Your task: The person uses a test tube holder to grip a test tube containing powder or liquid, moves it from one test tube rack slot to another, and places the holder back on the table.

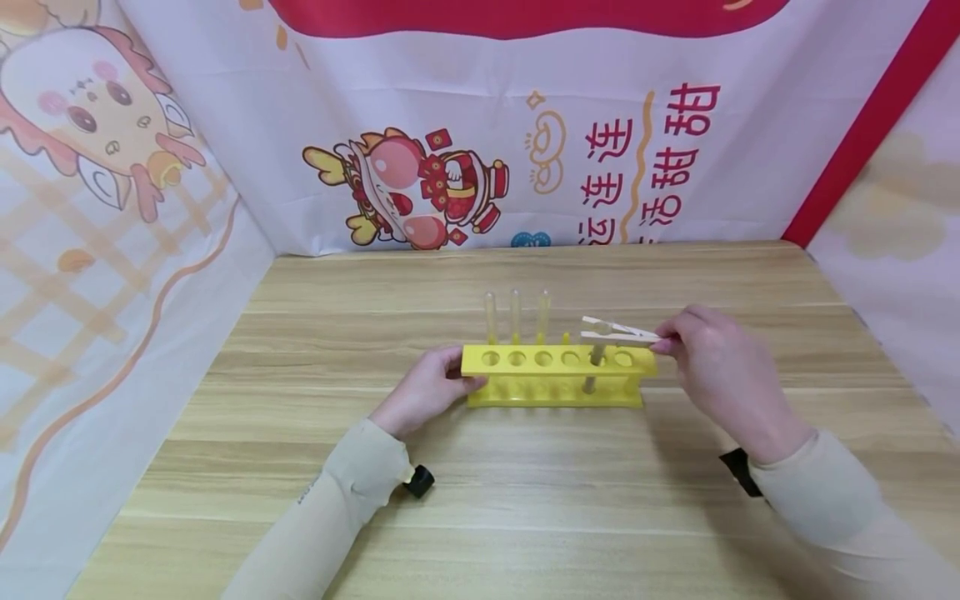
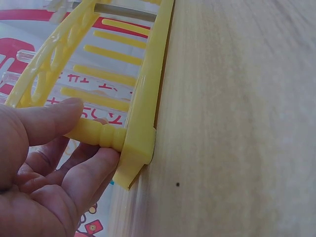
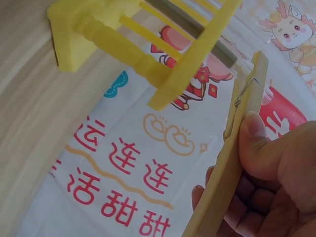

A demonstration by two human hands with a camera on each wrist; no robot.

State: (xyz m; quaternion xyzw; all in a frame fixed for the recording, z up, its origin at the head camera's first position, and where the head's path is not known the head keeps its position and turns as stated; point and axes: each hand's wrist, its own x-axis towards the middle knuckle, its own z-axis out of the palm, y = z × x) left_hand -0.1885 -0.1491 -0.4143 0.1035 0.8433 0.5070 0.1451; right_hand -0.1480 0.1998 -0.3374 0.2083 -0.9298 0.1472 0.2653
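Note:
A yellow test tube rack [image 1: 555,360] stands upright on the table, and my left hand [image 1: 431,387] grips its left end. In the left wrist view, the thumb and fingers wrap the rack's end post [image 2: 98,134]. My right hand [image 1: 723,375] holds a wooden test tube clamp [image 3: 234,133] by its handle, just beyond the rack's right end. A test tube with grey-brown contents [image 1: 596,357] stands in a hole toward the right. Its upper end appears between the clamp's two arms; whether they touch the glass, I cannot tell.
Three clear test tubes [image 1: 515,317] sit upside down on pegs along the rack's back, at its left half. The wood-grain table [image 1: 525,500] meets a printed cloth backdrop [image 1: 465,83] behind and at both sides. Small black pieces [image 1: 420,481] are at both sleeves.

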